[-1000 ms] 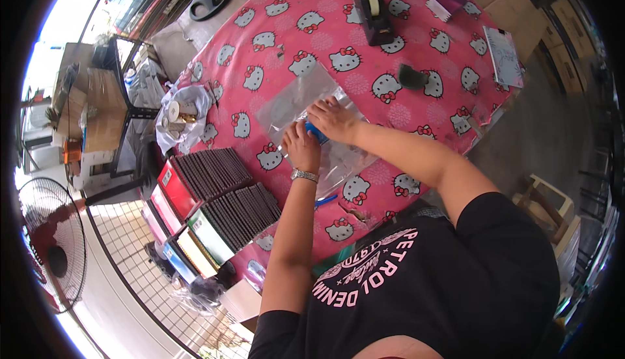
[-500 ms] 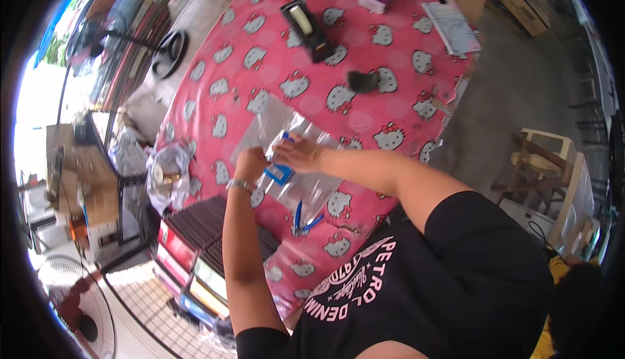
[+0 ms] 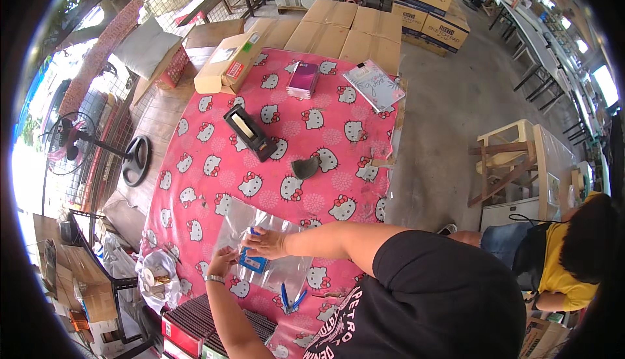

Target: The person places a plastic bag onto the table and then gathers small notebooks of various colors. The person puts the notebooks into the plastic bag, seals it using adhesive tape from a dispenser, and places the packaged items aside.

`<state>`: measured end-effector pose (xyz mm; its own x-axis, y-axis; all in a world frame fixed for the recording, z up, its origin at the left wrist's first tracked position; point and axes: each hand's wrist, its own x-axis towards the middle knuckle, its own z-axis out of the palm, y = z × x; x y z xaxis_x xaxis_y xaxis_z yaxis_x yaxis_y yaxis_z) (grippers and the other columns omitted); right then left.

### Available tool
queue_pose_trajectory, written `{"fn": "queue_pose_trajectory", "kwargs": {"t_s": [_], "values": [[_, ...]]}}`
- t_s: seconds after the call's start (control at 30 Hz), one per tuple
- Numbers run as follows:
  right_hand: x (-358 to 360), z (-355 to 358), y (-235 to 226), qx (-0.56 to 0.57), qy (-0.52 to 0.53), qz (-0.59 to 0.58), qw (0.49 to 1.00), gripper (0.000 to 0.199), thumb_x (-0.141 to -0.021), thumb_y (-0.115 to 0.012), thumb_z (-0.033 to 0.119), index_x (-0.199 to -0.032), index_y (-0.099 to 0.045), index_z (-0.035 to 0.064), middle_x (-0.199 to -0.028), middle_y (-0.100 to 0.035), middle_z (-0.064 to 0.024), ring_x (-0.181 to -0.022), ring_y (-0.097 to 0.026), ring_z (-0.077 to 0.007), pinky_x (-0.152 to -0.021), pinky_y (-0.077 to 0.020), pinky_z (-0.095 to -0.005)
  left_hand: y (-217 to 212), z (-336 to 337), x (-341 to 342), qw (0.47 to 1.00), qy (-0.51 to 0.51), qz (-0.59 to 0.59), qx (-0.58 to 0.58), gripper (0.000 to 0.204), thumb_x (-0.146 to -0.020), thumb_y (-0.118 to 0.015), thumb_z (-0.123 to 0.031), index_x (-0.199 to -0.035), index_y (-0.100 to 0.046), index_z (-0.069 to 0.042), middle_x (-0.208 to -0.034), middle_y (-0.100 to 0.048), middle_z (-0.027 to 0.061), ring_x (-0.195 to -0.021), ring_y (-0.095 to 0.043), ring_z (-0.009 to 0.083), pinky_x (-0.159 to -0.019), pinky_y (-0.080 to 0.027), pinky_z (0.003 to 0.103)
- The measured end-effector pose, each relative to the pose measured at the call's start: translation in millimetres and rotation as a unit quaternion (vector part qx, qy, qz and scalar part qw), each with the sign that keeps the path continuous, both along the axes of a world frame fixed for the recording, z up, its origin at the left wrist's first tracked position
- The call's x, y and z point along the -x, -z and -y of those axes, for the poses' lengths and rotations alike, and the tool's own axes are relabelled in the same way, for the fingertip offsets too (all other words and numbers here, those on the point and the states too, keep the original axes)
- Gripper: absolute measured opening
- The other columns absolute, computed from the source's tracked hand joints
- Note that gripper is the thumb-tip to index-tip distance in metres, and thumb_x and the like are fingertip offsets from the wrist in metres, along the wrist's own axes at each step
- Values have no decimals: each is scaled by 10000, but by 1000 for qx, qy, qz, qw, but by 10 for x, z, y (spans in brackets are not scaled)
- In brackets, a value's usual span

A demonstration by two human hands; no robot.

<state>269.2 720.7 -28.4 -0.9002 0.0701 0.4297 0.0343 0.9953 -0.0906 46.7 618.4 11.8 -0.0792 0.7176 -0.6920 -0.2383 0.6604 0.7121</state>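
Clear plastic bag (image 3: 273, 245), right hand (image 3: 268, 242), left hand (image 3: 222, 261)

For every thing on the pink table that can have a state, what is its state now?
Clear plastic bag: lying flat, both hands on it.
Blue packet: under the right hand.
Left hand: pressing the bag's edge.
Blue-handled pliers: lying untouched, handles apart.
Black tape dispenser: upright, unused.
Long cardboard box: closed.

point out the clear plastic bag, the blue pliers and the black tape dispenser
clear plastic bag (image 3: 286, 274), head view, on its bare lower part
blue pliers (image 3: 291, 298), head view, on the handles
black tape dispenser (image 3: 250, 133), head view, on its body
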Motion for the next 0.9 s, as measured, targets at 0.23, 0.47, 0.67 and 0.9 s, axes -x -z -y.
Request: {"fn": "queue_pose_trajectory", "kwargs": {"t_s": [0.23, 0.47, 0.67, 0.9], "values": [[-7, -91, -106, -110, -17, -31, 993, 300, -862, -489, 287, -1124, -598, 192, -1365, -485, -2, -1371, -318, -229, -1137, -81, -572, -90, 28, -407, 731, -113, -647, -185, 333, -798, -672, -89, -1110, -559, -62, -1020, -598, 95, -981, -581, 290, -838, -464, 391], [43, -16, -96, -72, -38, 38, 996, 320, -885, -457, 275, -1162, -557, 149, -1179, -553, -105, -1275, -408, -248, -1124, -148, -603, -207, 769, -1062, 678, 120, -725, 5, 292, -712, -734, -271, -986, -695, -174, -1072, -611, 53, -1028, -554, 247, -937, -377, 428], [28, -69, -51, -92, -43, -23, 995, 319, -878, -478, 273, -1153, -576, 146, -1147, -572, -66, -1253, -428, -239, -1123, -164, -596, -416, 346, -1602, 694, 32, -718, -52, 625, -650, -762, -171, -1206, -508, -44, -1257, -516, 153, -1190, -453, 365, -1030, -362, 471], [144, -353, -302, -15, 20, -20, 999, 228, -879, -533, 191, -1058, -635, 93, -1092, -590, -47, -1213, -472, -233, -1137, -157, -545, 146, 117, -1563, 682, -38, -730, -26, 620, -747, -657, -162, -1315, -476, 7, -1118, -572, 182, -1081, -524, 357, -984, -418, 437]]}}
